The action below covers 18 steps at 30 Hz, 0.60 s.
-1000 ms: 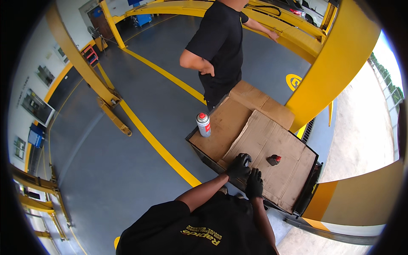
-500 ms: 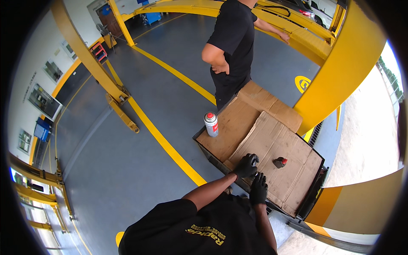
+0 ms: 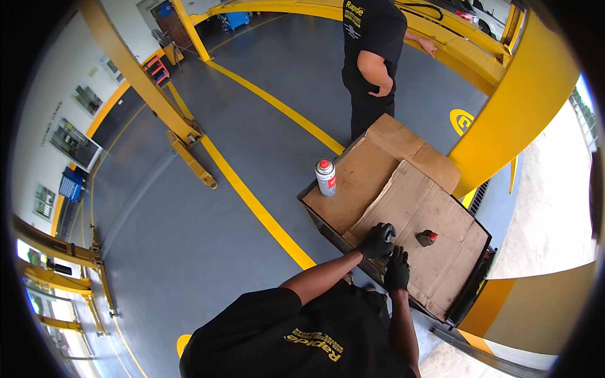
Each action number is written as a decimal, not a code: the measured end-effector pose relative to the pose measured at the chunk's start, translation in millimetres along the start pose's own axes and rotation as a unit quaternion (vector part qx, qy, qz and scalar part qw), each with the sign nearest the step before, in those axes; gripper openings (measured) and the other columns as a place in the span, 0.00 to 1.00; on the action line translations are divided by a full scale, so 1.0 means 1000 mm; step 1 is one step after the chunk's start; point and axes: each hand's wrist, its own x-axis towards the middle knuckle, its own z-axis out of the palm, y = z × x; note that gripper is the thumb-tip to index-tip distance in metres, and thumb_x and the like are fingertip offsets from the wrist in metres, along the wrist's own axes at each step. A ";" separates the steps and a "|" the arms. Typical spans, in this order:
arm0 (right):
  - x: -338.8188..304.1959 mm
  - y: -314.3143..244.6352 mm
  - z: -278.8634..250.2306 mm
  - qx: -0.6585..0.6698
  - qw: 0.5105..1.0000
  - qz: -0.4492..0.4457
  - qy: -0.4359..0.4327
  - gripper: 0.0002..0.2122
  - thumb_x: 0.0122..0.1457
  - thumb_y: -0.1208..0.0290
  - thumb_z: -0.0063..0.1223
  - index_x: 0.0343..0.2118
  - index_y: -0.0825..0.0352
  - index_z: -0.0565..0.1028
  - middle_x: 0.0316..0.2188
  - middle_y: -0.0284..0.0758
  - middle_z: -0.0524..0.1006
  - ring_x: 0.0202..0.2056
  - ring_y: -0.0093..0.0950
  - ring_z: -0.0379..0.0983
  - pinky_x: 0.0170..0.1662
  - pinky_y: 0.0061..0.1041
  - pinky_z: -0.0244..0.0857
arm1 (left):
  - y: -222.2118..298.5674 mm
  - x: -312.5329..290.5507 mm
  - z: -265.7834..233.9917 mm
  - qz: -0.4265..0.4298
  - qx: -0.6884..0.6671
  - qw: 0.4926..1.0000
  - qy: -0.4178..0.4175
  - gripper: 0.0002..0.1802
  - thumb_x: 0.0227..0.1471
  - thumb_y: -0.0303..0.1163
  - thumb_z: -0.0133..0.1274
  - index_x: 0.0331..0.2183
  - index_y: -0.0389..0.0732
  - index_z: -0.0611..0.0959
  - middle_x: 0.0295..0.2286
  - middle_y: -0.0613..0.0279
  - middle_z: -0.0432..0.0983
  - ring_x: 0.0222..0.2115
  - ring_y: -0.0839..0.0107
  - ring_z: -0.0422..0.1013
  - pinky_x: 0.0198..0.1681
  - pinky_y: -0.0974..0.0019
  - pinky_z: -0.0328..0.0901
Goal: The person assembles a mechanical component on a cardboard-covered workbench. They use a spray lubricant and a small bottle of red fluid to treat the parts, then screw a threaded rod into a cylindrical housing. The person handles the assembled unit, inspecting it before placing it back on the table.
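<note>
One red-topped part (image 3: 426, 237) sits untouched on cardboard (image 3: 441, 271); work seems unfinished, left hand (image 3: 376, 241) and right hand (image 3: 397, 271) near, fingers curled, any grip I can't tell.

The cardboard (image 3: 406, 205) looks matt and creased, the gloves (image 3: 377, 242) matt, the can (image 3: 326, 181) smooth, shiny metal.

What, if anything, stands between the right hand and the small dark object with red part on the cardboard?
Nothing visible stands between the right hand and the small dark object; only cardboard shows there. The left hand and the spray can are both off to the left.
</note>
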 end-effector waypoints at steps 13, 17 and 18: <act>-0.010 -0.008 -0.001 -0.020 1.000 -0.003 0.004 0.32 0.64 0.78 0.44 0.72 0.73 0.55 0.72 0.53 0.59 0.73 0.51 0.53 0.69 0.49 0.58 | 0.008 0.000 -0.005 0.006 -0.010 1.000 -0.003 0.19 0.42 0.26 0.58 0.42 0.42 0.80 0.41 0.46 0.77 0.44 0.44 0.74 0.48 0.49 0.70; -0.028 -0.013 0.020 -0.083 0.996 0.014 0.012 0.32 0.64 0.78 0.44 0.72 0.73 0.55 0.72 0.53 0.58 0.73 0.49 0.55 0.69 0.49 0.58 | 0.002 0.000 0.000 0.011 -0.003 1.000 0.000 0.19 0.41 0.26 0.58 0.40 0.42 0.79 0.41 0.47 0.77 0.45 0.45 0.74 0.49 0.48 0.69; -0.019 -0.007 0.019 -0.072 0.997 0.006 0.026 0.31 0.64 0.78 0.44 0.72 0.73 0.56 0.72 0.52 0.58 0.72 0.50 0.55 0.69 0.49 0.58 | 0.002 0.004 0.000 0.009 -0.011 1.000 -0.002 0.19 0.41 0.26 0.58 0.40 0.42 0.79 0.41 0.47 0.77 0.45 0.45 0.74 0.49 0.48 0.69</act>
